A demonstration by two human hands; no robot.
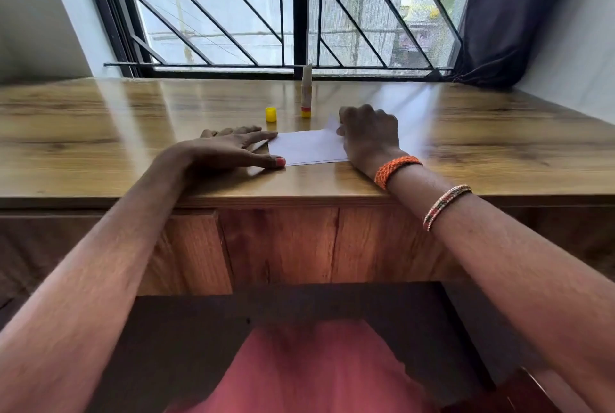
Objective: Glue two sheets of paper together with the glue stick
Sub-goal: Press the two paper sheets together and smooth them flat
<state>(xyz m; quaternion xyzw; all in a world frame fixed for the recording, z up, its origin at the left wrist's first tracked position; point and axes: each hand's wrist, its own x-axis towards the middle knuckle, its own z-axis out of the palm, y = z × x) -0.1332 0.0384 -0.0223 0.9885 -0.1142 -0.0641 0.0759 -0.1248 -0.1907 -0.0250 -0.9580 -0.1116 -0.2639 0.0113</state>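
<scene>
White paper lies flat on the wooden desk near its front edge. My left hand rests with straight fingers on the paper's left edge, thumb on the desk. My right hand has curled fingers and pinches the paper's raised far right corner. Behind the paper the glue stick stands upright with its cap off. Its yellow cap sits on the desk just to the left of it.
A barred window runs along the back of the desk. A dark curtain hangs at the right. The desk's front edge is close to my wrists, with bracelets on my right arm.
</scene>
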